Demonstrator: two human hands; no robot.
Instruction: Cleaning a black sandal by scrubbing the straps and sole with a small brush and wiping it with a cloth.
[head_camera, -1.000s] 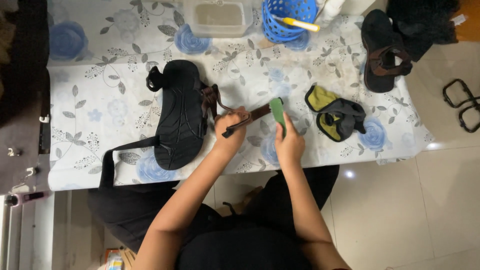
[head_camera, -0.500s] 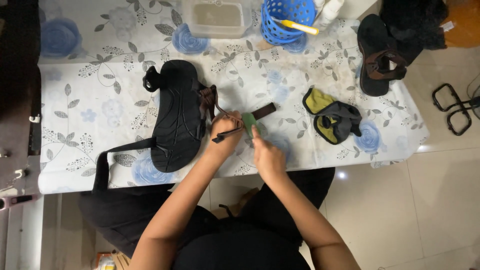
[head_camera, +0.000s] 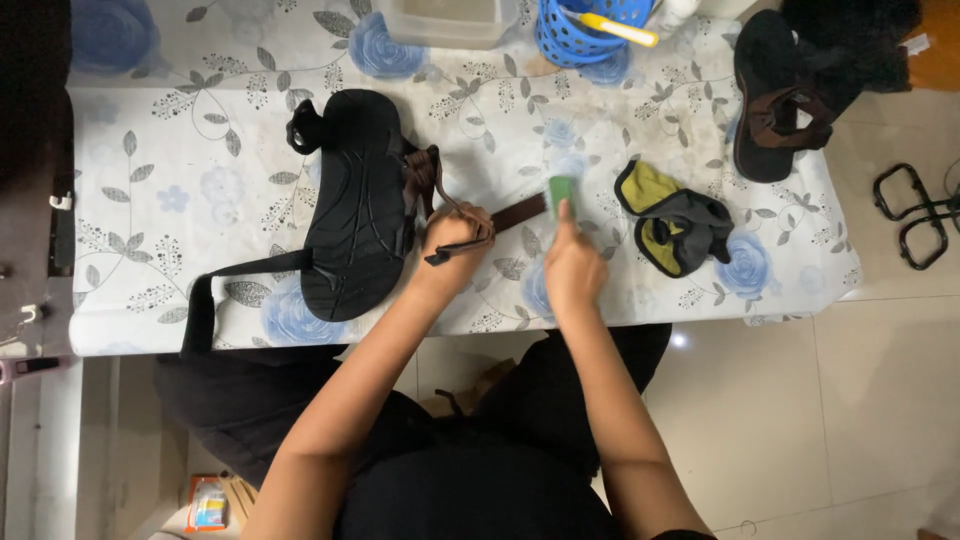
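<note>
A small flat carton package (head_camera: 208, 503), orange-red with a light blue picture panel, lay on the floor at the lower left, beside the person's dark trouser leg and below the table edge. At the upper right corner, a little white tag (head_camera: 913, 45) stuck out from a black cloth. No signs or screens were visible.

Bare tabletop (head_camera: 180, 190) lies open to the left of the black sandal (head_camera: 355, 205); its long strap (head_camera: 225, 285) crosses the near left corner. Between the left hand (head_camera: 455, 235) and right hand (head_camera: 572, 265) the brown strap (head_camera: 515, 213) bars the gap; just right, the yellow-grey cloth (head_camera: 680, 230) crowds in. The far edge is blocked by a clear box (head_camera: 445, 20), blue basket (head_camera: 590, 30) and second sandal (head_camera: 775, 100).
</note>
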